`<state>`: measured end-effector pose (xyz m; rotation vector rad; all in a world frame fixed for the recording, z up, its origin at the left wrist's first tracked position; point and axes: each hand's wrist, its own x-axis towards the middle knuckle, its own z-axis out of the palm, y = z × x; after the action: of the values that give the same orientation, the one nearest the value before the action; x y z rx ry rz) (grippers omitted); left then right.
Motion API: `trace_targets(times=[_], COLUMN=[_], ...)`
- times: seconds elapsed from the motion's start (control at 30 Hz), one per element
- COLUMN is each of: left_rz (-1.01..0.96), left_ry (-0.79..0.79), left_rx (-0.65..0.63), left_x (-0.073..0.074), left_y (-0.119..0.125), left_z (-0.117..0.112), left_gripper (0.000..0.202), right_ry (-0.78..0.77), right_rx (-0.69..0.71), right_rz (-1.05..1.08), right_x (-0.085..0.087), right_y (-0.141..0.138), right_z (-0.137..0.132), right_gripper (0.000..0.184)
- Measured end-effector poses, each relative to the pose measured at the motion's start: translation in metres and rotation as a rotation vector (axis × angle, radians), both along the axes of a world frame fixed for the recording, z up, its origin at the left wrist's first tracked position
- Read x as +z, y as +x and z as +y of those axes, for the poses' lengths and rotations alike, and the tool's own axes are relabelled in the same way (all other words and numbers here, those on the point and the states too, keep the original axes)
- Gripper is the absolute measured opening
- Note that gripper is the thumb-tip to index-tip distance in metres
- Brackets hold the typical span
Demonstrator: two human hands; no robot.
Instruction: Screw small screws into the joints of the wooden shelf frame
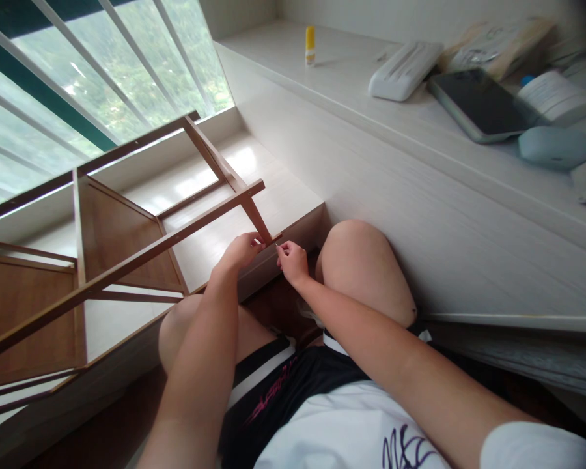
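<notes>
A brown wooden rack [166,244] with slim rails and flat panels lies on its side on the window ledge. At its near right end, my left hand [247,249] is closed, its fingers at the lower end of a crosspiece [256,218]. My right hand [293,260] is just to the right, thumb and fingers pinched on a small, thin, light-coloured piece [277,245] pointing at the rail end. That piece is too small to name. My fingers partly hide the joint.
On the white counter [342,91] at right are a yellow-capped bottle [310,47], a white case [405,70], a phone [483,104], a white tub [554,96] and a pale blue case [557,146]. A barred window [127,71] is behind the rack. My knees flank my hands.
</notes>
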<state>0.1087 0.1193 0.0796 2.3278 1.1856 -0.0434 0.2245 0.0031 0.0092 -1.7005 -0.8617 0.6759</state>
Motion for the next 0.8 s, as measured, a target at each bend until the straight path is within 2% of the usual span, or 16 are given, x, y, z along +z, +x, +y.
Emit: trace_targets(times=[0.57,0.67,0.8], left_rz=[-0.003,-0.002,-0.019], left_ry=[0.011,0.009,0.027], left_rx=[0.005,0.010,-0.001], left_x=[0.000,0.001,0.005], left_y=[-0.001,-0.001,0.000], left_z=[-0.001,-0.002,-0.006], left_gripper=[0.028,0.029,0.029], right_ry=[-0.015,-0.011,-0.040], right_rx=[0.015,0.003,-0.005], right_rz=[-0.066,0.221,0.891], right_x=[0.006,0.003,0.005], right_y=[0.001,0.000,-0.002], right_z=[0.000,0.004,0.011], right_gripper=[0.024,0.024,0.021])
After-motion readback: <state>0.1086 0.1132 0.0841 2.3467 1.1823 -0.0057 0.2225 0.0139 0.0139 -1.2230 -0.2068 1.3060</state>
